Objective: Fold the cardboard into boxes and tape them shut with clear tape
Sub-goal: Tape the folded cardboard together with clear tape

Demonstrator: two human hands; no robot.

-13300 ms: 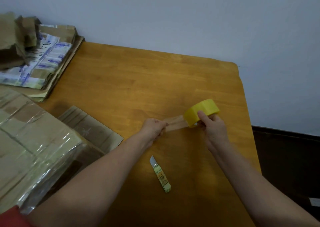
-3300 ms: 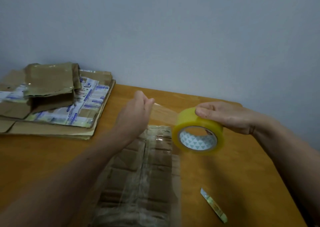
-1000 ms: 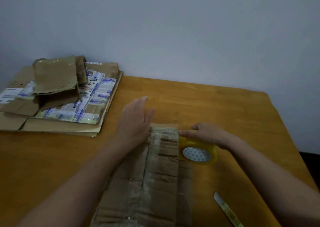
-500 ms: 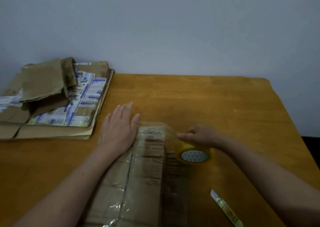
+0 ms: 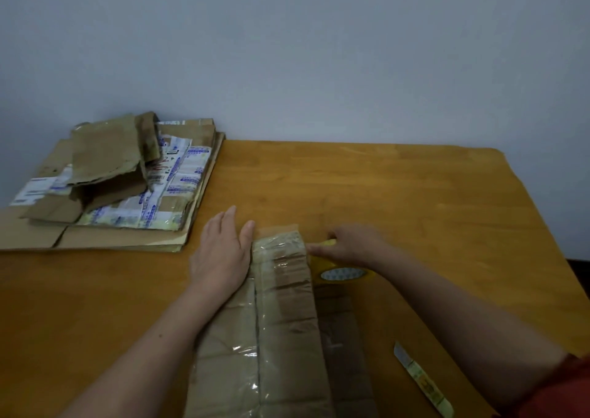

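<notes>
Head view: we keep the cardboard box flat on the table, mid-table on our near side. Our left hand lies flat w/ straight fingers, pressing by its far left corner; our right hand grips the yellow tape roll at the box's far right edge. Risks, as we judge: roll tilts, so tape creases or grabs the table; weak press, so box slides. Our right forearm passes just beside the cutter near the table's right edge & could knock it off. A cardboard stack crowds the left; open room lies far & right.
</notes>
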